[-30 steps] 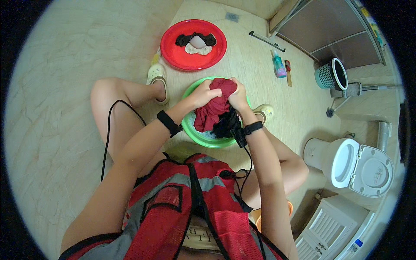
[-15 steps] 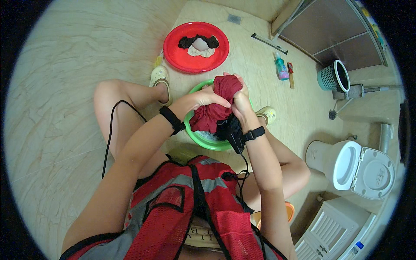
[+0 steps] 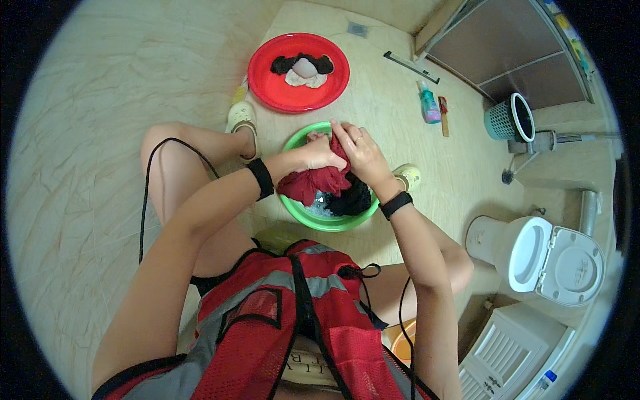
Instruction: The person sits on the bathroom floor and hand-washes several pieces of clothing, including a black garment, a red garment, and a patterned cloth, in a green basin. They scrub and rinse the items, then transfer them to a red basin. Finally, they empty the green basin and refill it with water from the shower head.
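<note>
Over a green basin (image 3: 305, 218), both hands work at a bunched dark red cloth garment (image 3: 308, 185). My left hand (image 3: 321, 155) is closed round its upper part in a fist. Fingers bent over the cloth's far end, my right hand (image 3: 363, 155) grips it from the other side; its fingertips are partly hidden. The garment's lower part spreads over the basin's left rim. A black cloth (image 3: 353, 198) lies in the basin below my right wrist, beside some sudsy water (image 3: 321, 205).
Beyond stands a red basin (image 3: 299, 100) holding black and white garments. To the right are a liquid bottle (image 3: 430, 107), a wooden-handled brush (image 3: 445, 119), a teal basket (image 3: 501, 121) and a toilet (image 3: 531, 253). An orange container (image 3: 404, 347) sits by my right leg.
The dark red garment has come down and left, its bulk lower over the basin. My right hand has turned palm-down over it, and more of the black cloth shows.
</note>
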{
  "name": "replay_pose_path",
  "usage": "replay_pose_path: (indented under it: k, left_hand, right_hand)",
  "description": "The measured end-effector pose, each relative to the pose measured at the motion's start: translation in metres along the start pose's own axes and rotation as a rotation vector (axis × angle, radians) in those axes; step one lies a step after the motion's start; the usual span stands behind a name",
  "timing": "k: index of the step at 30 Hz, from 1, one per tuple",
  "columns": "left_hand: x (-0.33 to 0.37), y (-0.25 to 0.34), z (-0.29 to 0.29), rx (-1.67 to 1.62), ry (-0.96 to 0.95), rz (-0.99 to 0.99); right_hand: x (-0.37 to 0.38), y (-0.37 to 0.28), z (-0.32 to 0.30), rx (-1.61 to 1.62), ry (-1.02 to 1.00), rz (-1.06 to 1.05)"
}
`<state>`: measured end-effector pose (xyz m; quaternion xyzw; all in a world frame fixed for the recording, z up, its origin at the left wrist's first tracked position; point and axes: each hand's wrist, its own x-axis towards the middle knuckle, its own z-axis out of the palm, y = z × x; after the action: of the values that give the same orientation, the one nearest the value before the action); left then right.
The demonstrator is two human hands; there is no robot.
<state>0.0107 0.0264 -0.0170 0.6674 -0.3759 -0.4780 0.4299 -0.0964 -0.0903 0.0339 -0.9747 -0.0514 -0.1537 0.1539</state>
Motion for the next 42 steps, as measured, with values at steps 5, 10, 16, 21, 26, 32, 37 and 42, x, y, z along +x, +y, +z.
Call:
replay_pose_path:
  k: [5,10,16,21,26,32,37,42]
  left_hand:
    - [-0.004,-0.020,0.004,0.399,0.381,0.125]
    - [-0.001,-0.019,-0.004,0.483,0.162,0.147]
    - [-0.008,0.011,-0.006,0.422,0.209,0.188]
    - [-0.002,-0.007,-0.026,0.000,0.187,0.129]
    - [0.010,-0.006,-0.020,-0.056,0.129,0.237]
    - [0.020,-0.013,-0.035,-0.157,0.291,0.201]
    - [0.048,0.007,-0.089,0.493,0.341,0.151]
    - [0.081,0.028,-0.150,1.201,0.434,0.074]
  right_hand:
    - [0.005,0.003,0.025,-0.022,-0.139,0.246]
    - [0.004,0.002,0.023,0.101,-0.220,0.329]
    - [-0.010,0.020,0.030,0.545,-0.130,0.477]
    - [-0.030,0.015,0.044,1.214,-0.138,0.726]
    - [-0.021,-0.009,0.081,1.120,-0.001,0.523]
    - [0.004,-0.007,0.080,0.687,0.037,0.512]
    - [-0.004,0.028,0.099,0.415,0.092,0.643]
    - [-0.039,0.069,0.089,0.387,0.057,0.830]
